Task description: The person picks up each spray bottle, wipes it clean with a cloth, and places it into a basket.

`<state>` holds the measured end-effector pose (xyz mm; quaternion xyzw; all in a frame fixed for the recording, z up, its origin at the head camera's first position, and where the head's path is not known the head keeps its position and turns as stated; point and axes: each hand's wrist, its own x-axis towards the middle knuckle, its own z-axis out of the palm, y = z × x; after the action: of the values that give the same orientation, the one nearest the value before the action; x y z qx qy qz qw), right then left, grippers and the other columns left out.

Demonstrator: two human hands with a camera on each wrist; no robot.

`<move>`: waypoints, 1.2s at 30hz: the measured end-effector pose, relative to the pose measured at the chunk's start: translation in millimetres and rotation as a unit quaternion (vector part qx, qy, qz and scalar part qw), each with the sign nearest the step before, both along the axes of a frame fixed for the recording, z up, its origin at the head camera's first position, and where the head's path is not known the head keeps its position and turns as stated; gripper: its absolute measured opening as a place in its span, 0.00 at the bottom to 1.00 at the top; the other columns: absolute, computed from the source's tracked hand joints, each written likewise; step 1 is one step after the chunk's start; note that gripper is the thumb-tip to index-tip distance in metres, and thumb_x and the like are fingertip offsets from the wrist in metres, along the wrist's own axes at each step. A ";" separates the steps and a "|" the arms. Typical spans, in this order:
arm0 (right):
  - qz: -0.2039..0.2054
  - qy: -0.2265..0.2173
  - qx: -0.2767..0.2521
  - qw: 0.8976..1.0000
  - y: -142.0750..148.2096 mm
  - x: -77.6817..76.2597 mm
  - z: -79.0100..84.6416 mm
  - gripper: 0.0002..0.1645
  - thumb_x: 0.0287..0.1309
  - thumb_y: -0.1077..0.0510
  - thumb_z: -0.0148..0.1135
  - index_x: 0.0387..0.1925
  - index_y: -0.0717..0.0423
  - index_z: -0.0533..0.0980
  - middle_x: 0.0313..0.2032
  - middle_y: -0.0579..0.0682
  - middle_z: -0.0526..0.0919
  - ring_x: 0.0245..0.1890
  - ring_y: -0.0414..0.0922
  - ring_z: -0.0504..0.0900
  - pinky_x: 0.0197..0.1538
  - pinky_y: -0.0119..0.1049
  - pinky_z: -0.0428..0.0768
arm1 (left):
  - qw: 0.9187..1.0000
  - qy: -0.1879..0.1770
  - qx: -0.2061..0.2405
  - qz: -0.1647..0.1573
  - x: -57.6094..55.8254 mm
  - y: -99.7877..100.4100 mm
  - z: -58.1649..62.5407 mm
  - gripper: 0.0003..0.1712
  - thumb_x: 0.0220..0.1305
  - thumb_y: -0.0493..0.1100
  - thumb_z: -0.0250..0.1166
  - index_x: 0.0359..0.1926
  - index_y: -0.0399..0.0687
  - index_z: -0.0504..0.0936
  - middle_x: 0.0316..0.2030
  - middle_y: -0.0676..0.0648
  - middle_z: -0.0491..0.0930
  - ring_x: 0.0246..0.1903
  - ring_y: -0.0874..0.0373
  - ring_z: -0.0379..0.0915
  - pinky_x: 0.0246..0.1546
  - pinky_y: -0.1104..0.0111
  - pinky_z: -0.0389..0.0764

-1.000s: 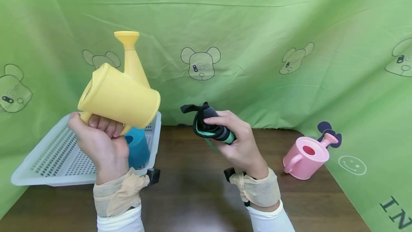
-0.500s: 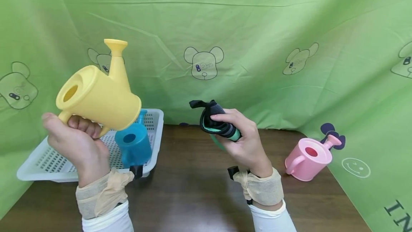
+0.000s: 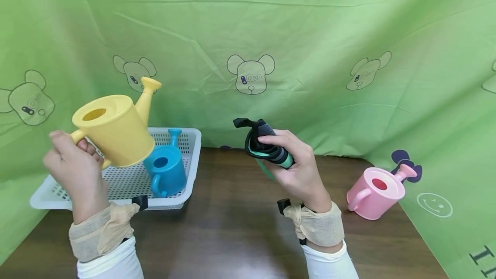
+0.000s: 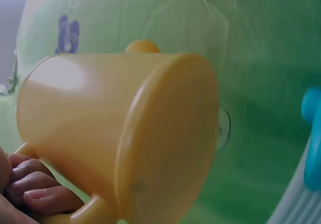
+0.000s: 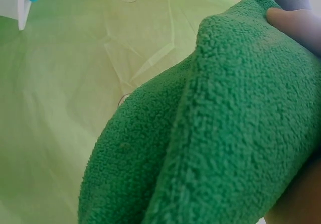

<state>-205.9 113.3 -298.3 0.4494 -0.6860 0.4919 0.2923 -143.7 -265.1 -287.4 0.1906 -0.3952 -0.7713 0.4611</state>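
If swung towards four o'clock by left hand [image 3: 77,173], curled round handle [image 3: 79,135] of yellow can [image 3: 121,137], could clip blue can [image 3: 169,175] — hard to steady using right hand [image 3: 303,170], clamped on cloth [image 5: 241,113].

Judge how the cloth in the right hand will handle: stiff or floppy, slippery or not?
Probably floppy: the cloth curls over on itself in the right hand. It's unlikely to be slippery, as its green side looks fuzzy in the right wrist view. The black strip sticks out, so it might catch on something.
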 end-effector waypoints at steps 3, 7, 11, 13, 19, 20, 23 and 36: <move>-0.004 -0.003 0.001 1.000 0.6 -0.7 0.4 0.27 0.48 0.75 0.74 0.51 0.56 0.85 0.51 0.57 0.88 0.52 0.46 0.85 0.61 0.33 0.81 | 1.000 -0.026 0.000 0.013 0.3 -9.5 -3.3 0.32 0.83 0.53 0.49 0.19 0.42 0.69 0.12 0.52 0.66 0.07 0.64 0.56 0.07 0.75 0.59; -0.004 -0.004 0.002 1.000 1.4 -1.7 0.7 0.27 0.48 0.75 0.73 0.51 0.56 0.85 0.51 0.57 0.88 0.52 0.46 0.85 0.61 0.34 0.81 | 0.996 -0.074 -0.045 0.034 1.3 -20.1 -8.4 0.33 0.83 0.54 0.50 0.18 0.43 0.71 0.12 0.54 0.69 0.08 0.64 0.58 0.11 0.76 0.61; 0.001 -0.005 -0.002 1.000 1.3 -2.6 1.2 0.27 0.48 0.76 0.72 0.51 0.56 0.85 0.51 0.57 0.88 0.52 0.46 0.85 0.61 0.34 0.81 | 0.986 -0.141 -0.079 0.027 2.7 -33.0 -12.3 0.34 0.81 0.55 0.54 0.16 0.45 0.75 0.11 0.55 0.72 0.08 0.66 0.62 0.13 0.77 0.64; 0.004 -0.006 -0.003 1.000 1.3 -3.1 1.4 0.27 0.48 0.76 0.73 0.51 0.57 0.85 0.51 0.57 0.88 0.52 0.47 0.85 0.61 0.34 0.81 | 0.982 -0.174 -0.078 0.008 3.3 -39.0 -14.6 0.34 0.80 0.57 0.56 0.16 0.45 0.76 0.11 0.56 0.73 0.09 0.66 0.64 0.14 0.77 0.66; -0.002 -0.004 -0.008 1.000 3.8 -3.5 0.6 0.26 0.48 0.75 0.75 0.50 0.56 0.85 0.50 0.56 0.88 0.51 0.45 0.85 0.60 0.33 0.81 | 0.951 -0.287 -0.104 -0.045 4.0 -47.4 -22.5 0.32 0.79 0.63 0.53 0.20 0.51 0.77 0.13 0.58 0.72 0.15 0.65 0.64 0.17 0.75 0.65; -0.003 -0.004 -0.009 1.000 4.3 -3.6 0.2 0.26 0.47 0.75 0.74 0.50 0.57 0.85 0.50 0.56 0.88 0.51 0.45 0.85 0.60 0.33 0.81 | 0.943 -0.307 -0.116 -0.050 4.2 -48.5 -23.9 0.33 0.79 0.64 0.51 0.20 0.52 0.77 0.13 0.59 0.72 0.15 0.65 0.64 0.17 0.74 0.65; -0.003 -0.006 -0.012 1.000 6.2 -3.8 -0.2 0.26 0.47 0.75 0.74 0.50 0.57 0.85 0.50 0.57 0.88 0.52 0.45 0.85 0.61 0.33 0.81 | 0.913 -0.367 -0.166 -0.064 4.6 -51.1 -28.6 0.34 0.80 0.66 0.46 0.19 0.56 0.77 0.13 0.61 0.72 0.17 0.65 0.65 0.21 0.73 0.67; -0.002 -0.003 -0.016 1.000 9.1 -4.0 0.3 0.27 0.47 0.75 0.75 0.50 0.57 0.85 0.50 0.56 0.88 0.52 0.45 0.85 0.61 0.33 0.80 | 0.765 -0.488 -0.368 -0.202 3.0 -59.0 -47.6 0.41 0.81 0.66 0.29 0.43 0.39 0.77 0.23 0.59 0.78 0.24 0.67 0.79 0.33 0.72 0.76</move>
<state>-209.9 122.4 -298.1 0.4414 -0.6800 0.5038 0.2983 -140.7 -324.1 -335.0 0.2723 -0.8500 -0.4449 0.0742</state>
